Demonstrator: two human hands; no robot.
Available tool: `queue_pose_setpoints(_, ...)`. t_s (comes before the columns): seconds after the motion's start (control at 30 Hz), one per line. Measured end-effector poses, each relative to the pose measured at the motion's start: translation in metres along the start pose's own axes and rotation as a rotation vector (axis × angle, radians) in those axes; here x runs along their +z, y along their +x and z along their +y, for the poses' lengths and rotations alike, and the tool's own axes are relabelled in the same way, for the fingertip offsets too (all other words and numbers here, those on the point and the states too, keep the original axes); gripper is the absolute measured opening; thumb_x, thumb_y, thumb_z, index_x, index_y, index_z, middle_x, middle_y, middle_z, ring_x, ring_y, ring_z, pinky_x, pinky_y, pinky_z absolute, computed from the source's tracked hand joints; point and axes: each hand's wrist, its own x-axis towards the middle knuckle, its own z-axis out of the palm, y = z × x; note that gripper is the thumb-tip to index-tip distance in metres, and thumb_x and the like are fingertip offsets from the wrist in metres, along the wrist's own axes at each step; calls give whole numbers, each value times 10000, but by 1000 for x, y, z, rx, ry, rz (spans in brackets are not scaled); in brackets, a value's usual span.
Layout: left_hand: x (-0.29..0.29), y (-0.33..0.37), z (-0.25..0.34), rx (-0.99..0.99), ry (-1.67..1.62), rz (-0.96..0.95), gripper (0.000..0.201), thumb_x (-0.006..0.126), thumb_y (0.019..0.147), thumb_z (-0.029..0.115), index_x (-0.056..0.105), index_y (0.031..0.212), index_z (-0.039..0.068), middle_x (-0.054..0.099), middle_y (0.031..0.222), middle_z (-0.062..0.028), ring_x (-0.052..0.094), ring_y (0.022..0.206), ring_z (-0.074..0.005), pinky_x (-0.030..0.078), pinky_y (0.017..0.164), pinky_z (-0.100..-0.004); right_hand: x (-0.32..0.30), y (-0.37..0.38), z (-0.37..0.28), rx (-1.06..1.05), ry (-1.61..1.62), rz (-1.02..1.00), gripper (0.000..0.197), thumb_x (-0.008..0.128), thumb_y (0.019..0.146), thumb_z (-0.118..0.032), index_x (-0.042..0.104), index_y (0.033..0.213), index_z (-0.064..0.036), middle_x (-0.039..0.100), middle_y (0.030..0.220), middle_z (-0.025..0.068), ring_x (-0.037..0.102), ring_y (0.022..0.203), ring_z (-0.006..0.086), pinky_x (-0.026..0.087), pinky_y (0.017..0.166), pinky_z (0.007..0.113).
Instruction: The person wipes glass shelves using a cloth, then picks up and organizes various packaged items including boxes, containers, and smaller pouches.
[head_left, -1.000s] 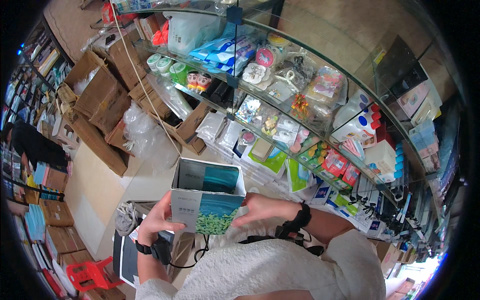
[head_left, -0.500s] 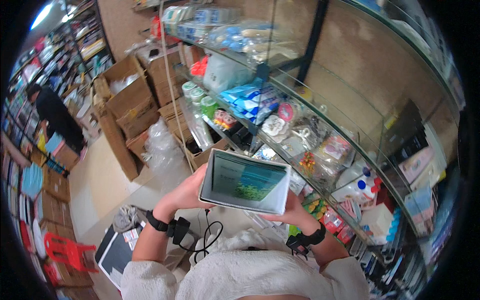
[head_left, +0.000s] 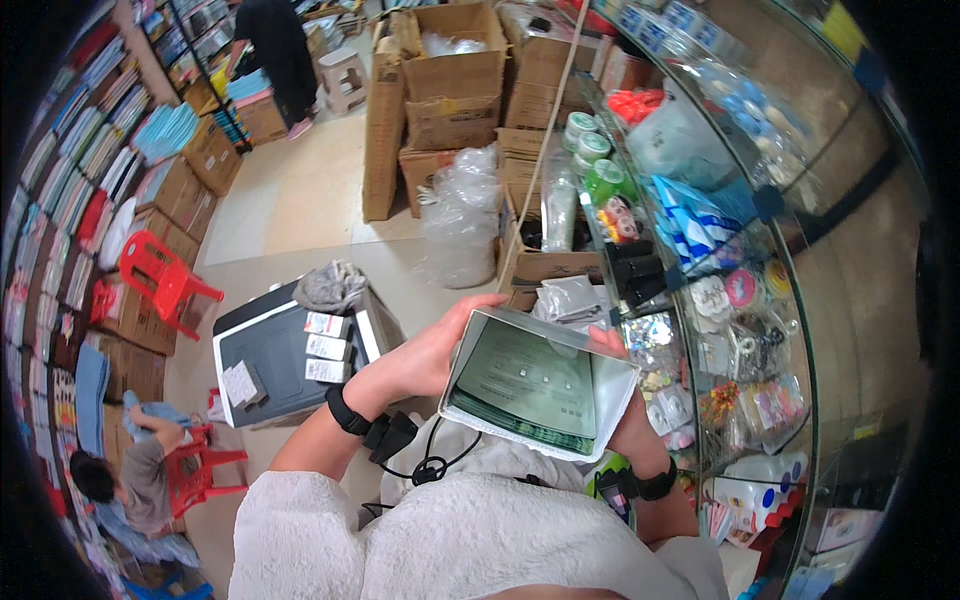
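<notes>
An open-topped white box (head_left: 612, 400) is held out in front of my chest, tilted so that its inside faces up. Flat items with a green printed cover (head_left: 525, 380) lie inside it; I cannot tell whether they are booklets or cards. My left hand (head_left: 440, 350) is closed around the box's left side, with its fingers along the far edge. On the other side my right hand (head_left: 628, 415) grips the box, its fingertips showing over the far right corner and its palm mostly hidden.
Left of me stands a low dark-topped cabinet (head_left: 285, 340) with small white boxes (head_left: 328, 348) and a grey cloth (head_left: 332, 287). Glass shelves (head_left: 790, 330) crowded with goods rise at my right. Cardboard boxes (head_left: 455, 120), red chairs (head_left: 165, 280) and two people are farther off.
My view has swung left, bringing the cabinet and a seated person into sight. The box has tipped, its contents now lying flatter in it. Both hands keep hold.
</notes>
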Motion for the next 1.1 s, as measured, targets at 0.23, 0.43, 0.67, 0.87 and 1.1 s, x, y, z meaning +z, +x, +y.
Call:
queue_pose_setpoints(0.23, -20, -29, 5, -187, -128, 22, 918, 779, 606, 198, 246, 1343, 72, 442, 1214, -131, 493, 1063, -259, 436, 887, -377, 25, 13, -14, 20, 56, 56, 936, 755, 623, -127, 195, 1364, -10, 418, 1264, 128, 424, 1166, 220, 344, 970, 340)
queue_pose_setpoints(0.43, -13, -53, -18, -390, -390, 6, 887, 782, 617, 230, 263, 1305, 18, 467, 1158, -168, 519, 1000, -264, 490, 770, -340, 45, 18, -7, 171, 277, 4, 782, 702, 669, -49, 264, 1316, -14, 469, 1194, 94, 478, 1103, 201, 398, 926, 334)
queue_pose_setpoints(0.67, -20, -92, -19, -404, -400, 74, 853, 777, 625, 213, 276, 1288, 23, 469, 1156, -155, 507, 1019, -253, 502, 775, -334, 71, 20, -1, 130, 264, -106, 792, 730, 670, -63, 265, 1309, -17, 406, 1260, 99, 431, 1157, 214, 358, 968, 347)
queue_pose_setpoints(0.87, -57, -146, -21, -497, -374, 265, 674, 762, 620, 126, 419, 1188, 9, 534, 1095, -90, 546, 937, -163, 497, 793, -328, 86, 34, -7, 134, 159, -100, 828, 695, 731, -115, 198, 1392, -78, 358, 1349, 128, 447, 1166, 238, 396, 930, 342)
queue_pose_setpoints(1.1, -105, -197, -28, -505, -3, 565, 430, 726, 601, 72, 549, 985, -7, 607, 878, -47, 560, 785, -112, 464, 711, -264, 88, 5, 17, 263, -35, -197, 562, 661, 780, -188, 424, 1275, -66, 495, 1208, 121, 562, 982, 189, 468, 811, 300)
